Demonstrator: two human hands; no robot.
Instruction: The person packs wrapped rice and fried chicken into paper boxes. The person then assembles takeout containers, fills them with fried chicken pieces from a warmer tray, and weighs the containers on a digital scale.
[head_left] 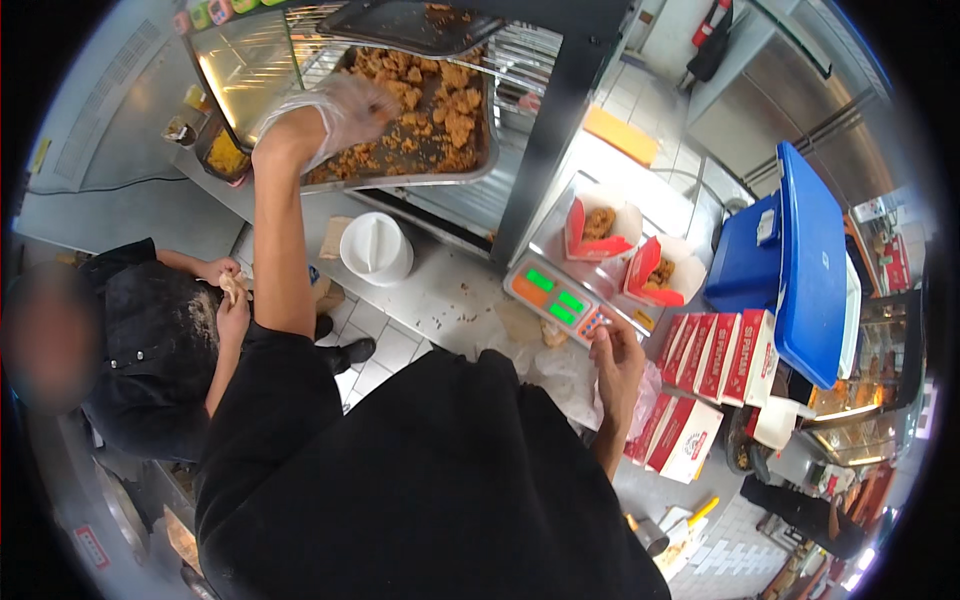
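My left hand (338,112), in a clear plastic glove, reaches over a dark metal tray (487,165) of fried chicken pieces (455,115) and loose crumbs. Its fingers are blurred, so I cannot see whether they grip a piece. My bare right hand (618,362) is at the near right corner of a digital scale (552,295) with lit green displays, fingers apart and holding nothing. On the scale's metal plate stand two open red-and-white cartons, one farther off (600,232) and one nearer (662,272), both with fried chicken inside.
Right of the scale, folded red-and-white boxes (715,355) stand in rows beside a blue cooler (745,250) with its lid up. A white lidded tub (376,250) sits on the metal counter. A dark cabinet post (550,130) rises beside the tray. A co-worker (150,340) stands at left.
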